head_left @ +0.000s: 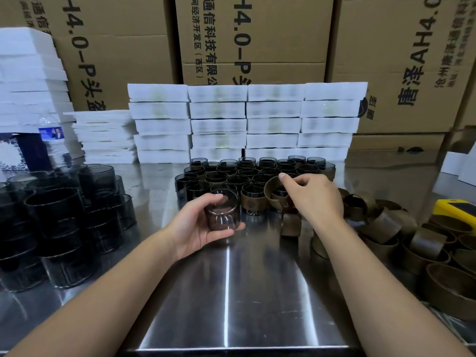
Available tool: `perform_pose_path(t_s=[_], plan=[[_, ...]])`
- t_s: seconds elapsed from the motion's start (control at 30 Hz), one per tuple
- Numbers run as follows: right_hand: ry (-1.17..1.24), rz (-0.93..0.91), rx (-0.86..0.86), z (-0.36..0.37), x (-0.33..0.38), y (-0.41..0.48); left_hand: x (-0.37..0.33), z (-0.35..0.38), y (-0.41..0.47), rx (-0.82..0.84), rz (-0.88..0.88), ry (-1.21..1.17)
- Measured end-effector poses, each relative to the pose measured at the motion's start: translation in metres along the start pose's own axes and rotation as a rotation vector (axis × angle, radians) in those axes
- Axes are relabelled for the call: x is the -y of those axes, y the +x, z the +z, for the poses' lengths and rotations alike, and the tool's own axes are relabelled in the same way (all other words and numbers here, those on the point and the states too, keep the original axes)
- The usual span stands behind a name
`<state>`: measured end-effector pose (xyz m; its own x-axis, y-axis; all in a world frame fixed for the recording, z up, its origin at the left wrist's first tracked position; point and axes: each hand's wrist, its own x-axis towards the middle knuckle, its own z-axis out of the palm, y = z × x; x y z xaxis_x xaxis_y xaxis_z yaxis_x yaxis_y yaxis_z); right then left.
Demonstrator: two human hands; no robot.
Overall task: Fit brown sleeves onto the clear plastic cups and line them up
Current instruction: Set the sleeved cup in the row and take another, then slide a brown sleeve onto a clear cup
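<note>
Bare shiny steel tabletop [231, 292] open down the middle between both forearms, stacked dark clear plastic cups [64, 215] walling the left, heap of loose brown band sleeves [412, 243] crowding the right, block of sleeved cups [252, 176] ahead, white foam trays [244, 122] behind them.

On the table [231, 292], stacked bare cups [64, 215] stand at the left, a heap of loose sleeves [412, 240] lies at the right, and sleeved cups [252, 176] sit in rows between them, farther back. Behind the rows rise stacks of foam trays [247, 122] (cardboard boxes [257, 34] behind those).
</note>
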<state>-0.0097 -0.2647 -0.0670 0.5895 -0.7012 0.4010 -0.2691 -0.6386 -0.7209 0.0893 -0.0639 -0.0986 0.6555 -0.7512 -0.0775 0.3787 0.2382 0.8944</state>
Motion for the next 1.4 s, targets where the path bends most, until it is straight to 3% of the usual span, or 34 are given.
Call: perform_pose_path(t_s=[0.1, 0.33, 0.5, 0.93, 1.23, 1.4], plan=[[0.039, -0.043, -0.009, 0.000, 0.002, -0.001, 0.001, -0.001, 0.001, 0.003, 0.002, -0.003], [0.436, -0.106, 0.100, 0.015, 0.020, -0.020, 0.003, 0.000, 0.006, -0.027, -0.001, 0.023], [0.394, -0.241, 0.135, 0.038, 0.026, -0.038, 0.005, 0.003, 0.005, 0.016, 0.011, 0.096], [0.355, -0.329, 0.156, 0.047, 0.023, -0.044, 0.012, 0.005, 0.003, 0.115, 0.109, 0.121], [0.406, -0.339, 0.182, 0.045, 0.024, -0.042, 0.009, 0.000, 0.008, -0.006, 0.259, 0.100], [0.428, -0.266, 0.334, 0.044, 0.026, -0.043, 0.008, -0.001, 0.009, -0.041, 0.298, 0.094]])
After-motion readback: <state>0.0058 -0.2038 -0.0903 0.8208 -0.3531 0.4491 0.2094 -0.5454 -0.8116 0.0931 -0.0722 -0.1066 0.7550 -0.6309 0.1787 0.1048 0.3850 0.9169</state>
